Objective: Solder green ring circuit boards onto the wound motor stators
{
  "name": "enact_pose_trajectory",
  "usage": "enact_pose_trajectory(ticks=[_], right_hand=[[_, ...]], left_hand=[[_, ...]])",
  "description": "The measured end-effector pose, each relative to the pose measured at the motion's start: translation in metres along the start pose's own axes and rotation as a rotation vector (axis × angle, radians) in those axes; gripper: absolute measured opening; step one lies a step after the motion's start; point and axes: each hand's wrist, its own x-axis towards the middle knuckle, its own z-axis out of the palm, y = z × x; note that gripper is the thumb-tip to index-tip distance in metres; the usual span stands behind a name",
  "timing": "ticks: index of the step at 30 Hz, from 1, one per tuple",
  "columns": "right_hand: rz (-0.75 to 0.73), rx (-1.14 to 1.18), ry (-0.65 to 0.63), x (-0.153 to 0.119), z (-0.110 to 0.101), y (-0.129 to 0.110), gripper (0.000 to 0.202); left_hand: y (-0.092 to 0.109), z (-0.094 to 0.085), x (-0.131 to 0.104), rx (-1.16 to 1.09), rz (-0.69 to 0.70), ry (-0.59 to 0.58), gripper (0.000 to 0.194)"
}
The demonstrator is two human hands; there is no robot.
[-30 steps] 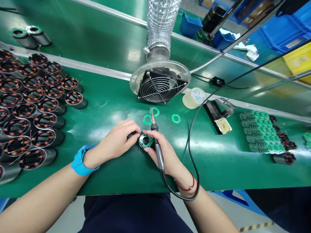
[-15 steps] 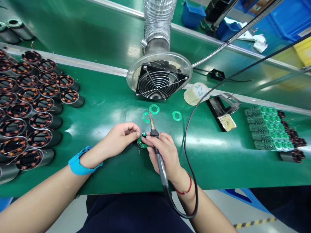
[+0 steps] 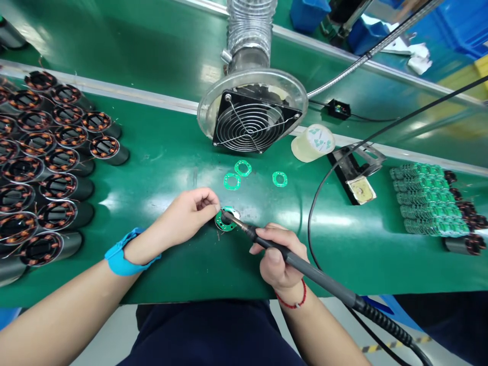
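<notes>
1. Two fingertips of the left hand [image 3: 192,216] pinched narrow beside the green-topped stator [image 3: 220,222]; I cannot tell what they hold;
2. right hand [image 3: 282,256] closed around the soldering iron [image 3: 316,273]; its tip at the stator;
3. stator on the bench [image 3: 183,274]; loose ring boards [image 3: 275,179] behind.

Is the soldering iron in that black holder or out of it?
Out. The right hand grips the soldering iron, its tip at the round green board; the black holder stands apart, farther back.
</notes>
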Motion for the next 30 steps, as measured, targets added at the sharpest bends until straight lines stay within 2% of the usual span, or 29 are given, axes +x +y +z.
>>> enact_pose_trajectory(ticks=[5,8,10,13,15,17,20,23,27,30], right_hand=[[-0.017,-0.004,0.017,-0.002,0.000,0.002,0.024],[0.032,-0.029,0.022,0.000,0.003,0.003,0.029],[0.071,-0.097,-0.094,0.004,0.007,0.004,0.032],[0.069,-0.190,-0.356,0.011,0.011,0.004,0.041],[0.063,-0.193,-0.448,0.013,0.012,0.005,0.045],[0.065,-0.196,-0.453,0.013,0.012,0.008,0.044],[0.070,-0.246,-0.403,0.011,0.011,0.012,0.044],[0.056,-0.280,-0.379,0.010,0.012,0.016,0.047],[-0.023,-0.306,-0.362,0.011,0.014,0.017,0.049],[-0.050,-0.322,-0.378,0.012,0.015,0.015,0.053]], left_hand=[[0.000,0.001,0.000,0.022,0.023,0.007,0.017],[0.000,0.001,0.000,0.034,0.035,0.007,0.015],[0.000,0.001,0.001,0.037,0.047,-0.001,0.013],[-0.001,0.001,0.001,0.047,0.074,-0.010,0.011],[-0.002,0.002,0.000,0.074,0.085,-0.010,0.012],[-0.002,0.001,-0.003,0.139,0.070,-0.021,0.014],[-0.002,-0.002,-0.008,0.262,0.050,-0.103,0.019],[-0.002,-0.008,-0.012,0.382,0.126,-0.166,0.014],[0.001,-0.012,-0.012,0.453,0.311,-0.055,0.015],[0.002,-0.010,-0.011,0.360,0.329,-0.030,0.015]])
